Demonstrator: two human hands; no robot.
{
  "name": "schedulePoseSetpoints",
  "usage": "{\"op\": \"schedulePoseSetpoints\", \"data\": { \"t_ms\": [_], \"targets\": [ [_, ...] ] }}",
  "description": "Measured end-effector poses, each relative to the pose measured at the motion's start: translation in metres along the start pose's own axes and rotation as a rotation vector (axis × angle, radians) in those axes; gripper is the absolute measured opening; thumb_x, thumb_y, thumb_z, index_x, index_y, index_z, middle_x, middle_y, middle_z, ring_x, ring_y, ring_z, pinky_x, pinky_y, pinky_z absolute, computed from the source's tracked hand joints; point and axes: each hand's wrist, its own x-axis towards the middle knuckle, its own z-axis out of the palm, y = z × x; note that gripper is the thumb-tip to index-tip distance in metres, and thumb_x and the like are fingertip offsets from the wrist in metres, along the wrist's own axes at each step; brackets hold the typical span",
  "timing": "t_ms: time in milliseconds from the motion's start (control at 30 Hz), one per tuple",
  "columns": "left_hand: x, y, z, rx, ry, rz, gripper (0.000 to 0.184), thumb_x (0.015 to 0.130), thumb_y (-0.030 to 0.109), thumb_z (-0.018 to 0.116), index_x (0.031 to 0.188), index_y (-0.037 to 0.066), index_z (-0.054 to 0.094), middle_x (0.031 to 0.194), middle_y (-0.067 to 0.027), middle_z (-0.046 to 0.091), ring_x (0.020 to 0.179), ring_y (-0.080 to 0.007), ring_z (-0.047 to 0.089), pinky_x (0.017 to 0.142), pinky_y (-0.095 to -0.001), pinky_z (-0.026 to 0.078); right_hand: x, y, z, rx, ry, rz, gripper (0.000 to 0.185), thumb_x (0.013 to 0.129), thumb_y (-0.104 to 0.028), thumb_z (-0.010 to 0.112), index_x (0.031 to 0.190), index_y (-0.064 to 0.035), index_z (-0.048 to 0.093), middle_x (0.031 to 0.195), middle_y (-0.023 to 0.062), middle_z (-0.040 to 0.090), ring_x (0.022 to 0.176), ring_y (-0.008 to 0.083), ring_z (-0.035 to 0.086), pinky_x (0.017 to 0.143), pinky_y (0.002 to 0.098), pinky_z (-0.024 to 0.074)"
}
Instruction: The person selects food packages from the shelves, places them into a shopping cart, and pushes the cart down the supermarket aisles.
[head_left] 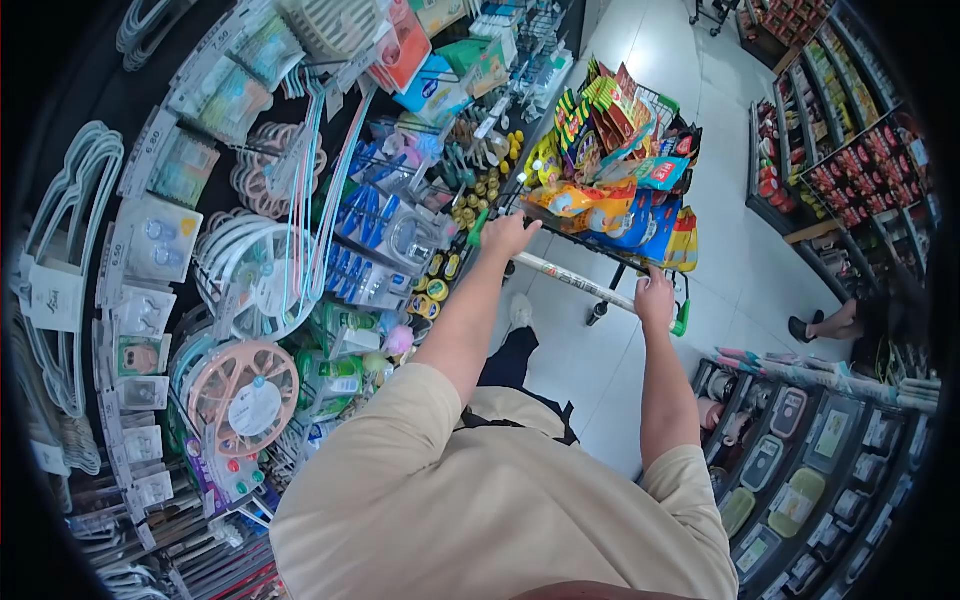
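Note:
A shopping cart [575, 276] stands in front of me, its pale printed handle bar crossing between green end pieces. My left hand [508, 236] is closed around the handle near its left end. Closer to the right end, my right hand [655, 298] is also wrapped round the bar. The cart is heaped with bright snack bags [620, 125]. Orange, blue and yellow packets [600, 210] lie on the side nearest me. What is under the pile is hidden.
Close on my left rises a shelf with hangers [75, 200], round pink drying racks [240, 395] and blue-handled brushes [370, 215]. Food containers [797, 503] fill a shelf at lower right. Another person's leg [835, 322] shows at right. Pale floor tiles [715, 200] run along the aisle.

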Motion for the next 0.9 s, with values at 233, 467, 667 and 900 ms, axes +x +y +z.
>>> {"op": "schedulePoseSetpoints", "data": {
  "t_ms": [233,467,667,900],
  "targets": [
    [0.029,0.019,-0.005,-0.031,0.048,0.020,0.061,0.099,0.064,0.048,0.129,0.014,0.062,0.104,-0.0174,0.075,0.100,-0.0381,0.071,0.084,-0.0508,0.055,0.037,0.015,0.004,0.045,0.049,-0.048,0.038,0.088,-0.011,0.054,0.124,-0.0056,0.067,0.116,0.0199,0.070,0.107,0.0396,0.065,0.104,0.0503,0.0452],
    [0.064,0.037,-0.010,-0.034,0.051,0.045,0.056,0.099,0.061,0.050,0.121,0.010,0.062,0.099,-0.0169,0.075,0.096,-0.0358,0.072,0.083,-0.0505,0.055,0.070,0.021,0.003,0.018,0.085,-0.053,0.035,0.087,-0.009,0.056,0.119,-0.0049,0.068,0.111,0.0200,0.070,0.098,0.0419,0.064,0.092,0.0505,0.0509],
    [0.095,0.040,-0.003,-0.034,0.137,0.106,0.051,0.100,0.058,0.052,0.111,0.009,0.064,0.093,-0.0152,0.075,0.092,-0.0339,0.073,0.080,-0.0503,0.054,0.091,0.020,0.003,0.028,0.097,-0.043,0.034,0.087,-0.009,0.055,0.118,-0.0041,0.068,0.110,0.0202,0.070,0.099,0.0422,0.064,0.093,0.0505,0.0504],
    [0.117,0.050,-0.011,-0.048,0.120,0.118,0.050,0.099,0.056,0.054,0.111,0.009,0.065,0.095,-0.0155,0.075,0.094,-0.0345,0.073,0.081,-0.0503,0.054,0.110,0.023,0.006,0.028,0.073,0.004,0.037,0.088,-0.013,0.056,0.123,-0.0058,0.066,0.112,0.0216,0.071,0.104,0.0413,0.066,0.094,0.0509,0.0522]
  ]
}}
